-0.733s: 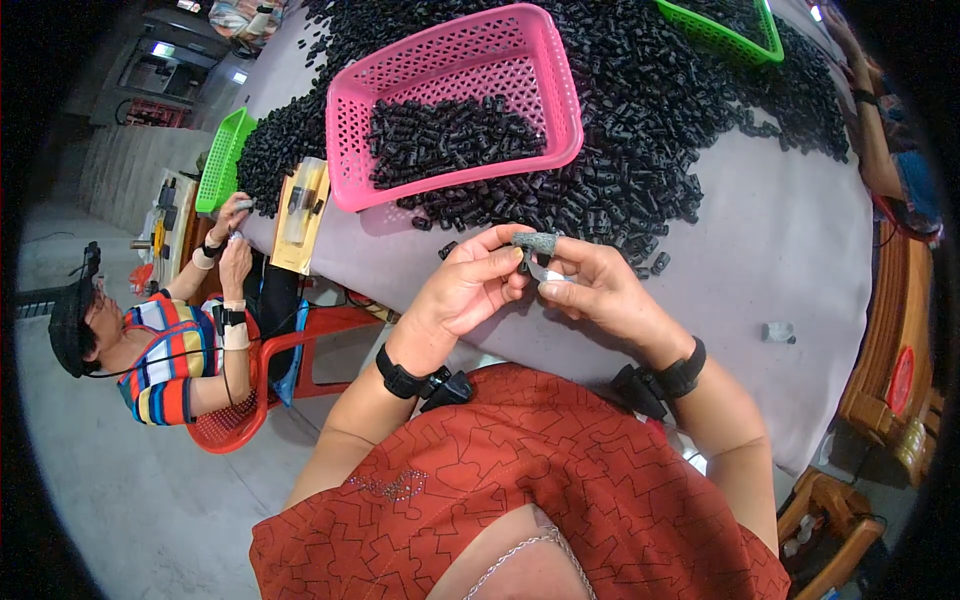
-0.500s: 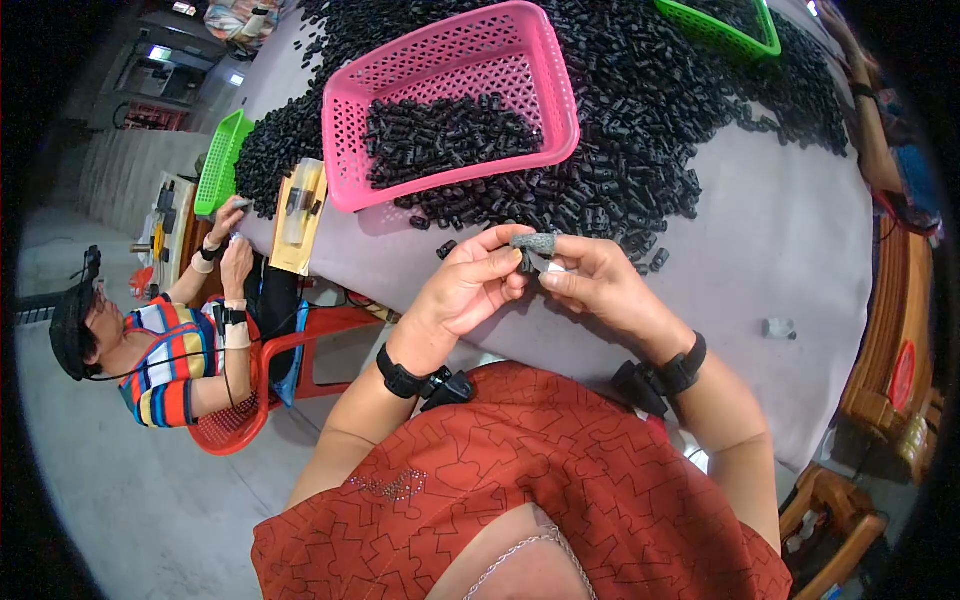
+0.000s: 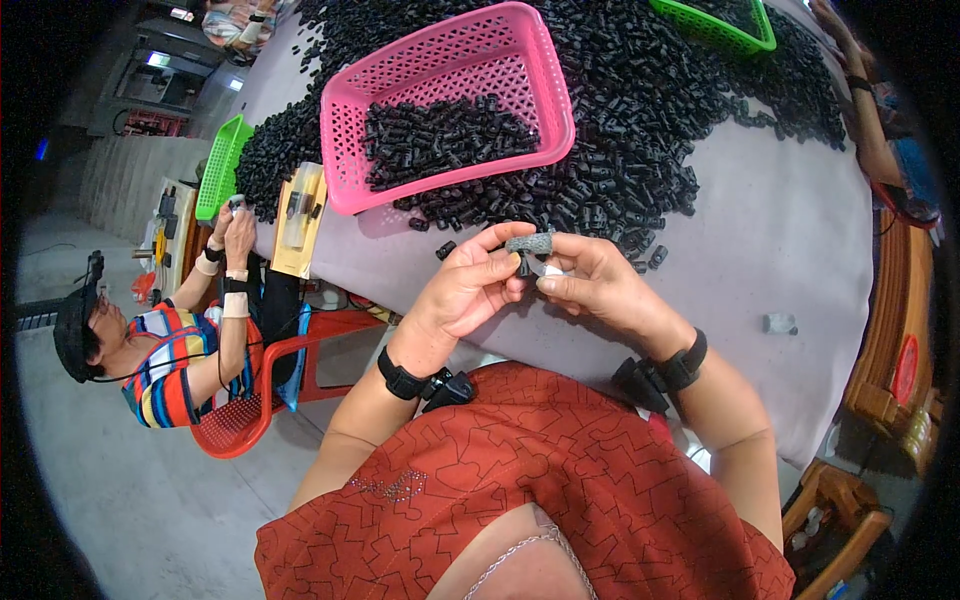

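Observation:
Close together above the near table edge, both my hands are closed in pinches. My left hand (image 3: 476, 290) holds a small black plastic part (image 3: 524, 264) between thumb and fingertips. In my right hand (image 3: 602, 283) is a small thin blade (image 3: 537, 266), white where the thumb presses it, its tip against the black part. A grey sleeve (image 3: 530, 243) wraps my right index finger, which reaches over the part. Just beyond my hands lies a large pile of similar black parts (image 3: 640, 170). The held part is mostly hidden by my fingers.
A pink basket (image 3: 335, 150) partly filled with black parts stands on the pile. Green baskets (image 3: 222, 165) are at far left and far right (image 3: 715, 30). A grey finger sleeve (image 3: 779, 324) lies on the right tablecloth. A co-worker (image 3: 190, 350) sits at left on a red chair (image 3: 320, 345).
My hands stay almost in place, with the right thumb and blade shifted slightly. At left, the co-worker's hands have come together and risen a little.

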### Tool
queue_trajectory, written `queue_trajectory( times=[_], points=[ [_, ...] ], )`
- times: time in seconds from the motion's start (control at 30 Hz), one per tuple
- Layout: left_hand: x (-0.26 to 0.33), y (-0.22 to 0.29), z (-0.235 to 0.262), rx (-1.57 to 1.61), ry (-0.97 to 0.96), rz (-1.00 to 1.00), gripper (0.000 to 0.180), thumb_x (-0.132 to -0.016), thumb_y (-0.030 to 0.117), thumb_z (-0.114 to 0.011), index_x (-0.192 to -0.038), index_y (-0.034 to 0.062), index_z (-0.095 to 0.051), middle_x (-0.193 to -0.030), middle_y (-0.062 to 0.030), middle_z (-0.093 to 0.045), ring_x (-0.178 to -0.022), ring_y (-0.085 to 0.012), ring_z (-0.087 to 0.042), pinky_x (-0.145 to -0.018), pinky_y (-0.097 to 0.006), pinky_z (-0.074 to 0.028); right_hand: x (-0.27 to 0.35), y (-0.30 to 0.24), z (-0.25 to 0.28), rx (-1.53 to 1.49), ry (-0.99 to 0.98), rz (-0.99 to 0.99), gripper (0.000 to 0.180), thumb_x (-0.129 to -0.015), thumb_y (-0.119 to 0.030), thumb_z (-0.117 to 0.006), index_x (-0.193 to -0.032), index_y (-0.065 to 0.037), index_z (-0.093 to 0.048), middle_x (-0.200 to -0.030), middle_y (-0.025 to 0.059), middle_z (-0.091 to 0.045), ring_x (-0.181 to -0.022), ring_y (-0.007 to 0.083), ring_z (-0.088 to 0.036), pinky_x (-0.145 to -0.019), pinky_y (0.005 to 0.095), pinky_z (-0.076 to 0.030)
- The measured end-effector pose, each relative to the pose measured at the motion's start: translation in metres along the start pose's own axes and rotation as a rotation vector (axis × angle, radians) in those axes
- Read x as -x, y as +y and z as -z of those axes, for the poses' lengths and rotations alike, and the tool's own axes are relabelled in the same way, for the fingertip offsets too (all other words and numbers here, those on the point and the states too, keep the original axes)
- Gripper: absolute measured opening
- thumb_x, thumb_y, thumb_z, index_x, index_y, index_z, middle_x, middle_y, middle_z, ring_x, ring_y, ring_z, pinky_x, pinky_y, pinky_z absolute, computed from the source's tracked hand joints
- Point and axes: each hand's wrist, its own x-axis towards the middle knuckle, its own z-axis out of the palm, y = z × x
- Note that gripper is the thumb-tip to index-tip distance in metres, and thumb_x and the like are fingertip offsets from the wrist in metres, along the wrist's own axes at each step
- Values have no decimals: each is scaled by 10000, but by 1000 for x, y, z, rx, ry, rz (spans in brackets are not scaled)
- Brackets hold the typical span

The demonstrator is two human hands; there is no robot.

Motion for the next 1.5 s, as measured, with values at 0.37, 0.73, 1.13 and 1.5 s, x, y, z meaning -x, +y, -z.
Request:
queue_trajectory(
  times=[0.37,0.73,1.13,1.5],
  points=[
    [1,2,0,-8,4,-3,440,-920,79,-626,-1328,36,-466,-1024,-61,-630,-776,-93,-596,-695,-235,-515,2,1,0,-59,-29,-14,329,-920,-198,-652,-1197,-60,-542,-742,-67,-509,-590,16,-431,-506,176,-342],
    [1,2,-6,-37,29,-18,462,-906,81,-645,-1327,21,-464,-1031,-60,-631,-741,-85,-592,-685,-233,-520,2,-1,-3,-61,-45,47,279,-927,-222,-646,-1149,-65,-585,-763,-67,-532,-597,16,-437,-512,177,-346],
    [1,5,-6,-50,32,-33,420,-941,101,-601,-1334,15,-482,-1043,-62,-647,-807,-116,-633,-721,-252,-556,1,0,-3,-96,57,55,381,-926,-189,-633,-1273,-55,-552,-764,-64,-549,-590,15,-455,-493,167,-342],
    [7,12,-3,-78,160,-78,284,-960,103,-574,-1222,-5,-558,-1039,-99,-650,-851,-160,-641,-746,-268,-562,-6,11,2,-174,233,140,270,-940,-159,-607,-1179,-36,-582,-685,-54,-513,-523,22,-421,-447,179,-306]
  ],
)
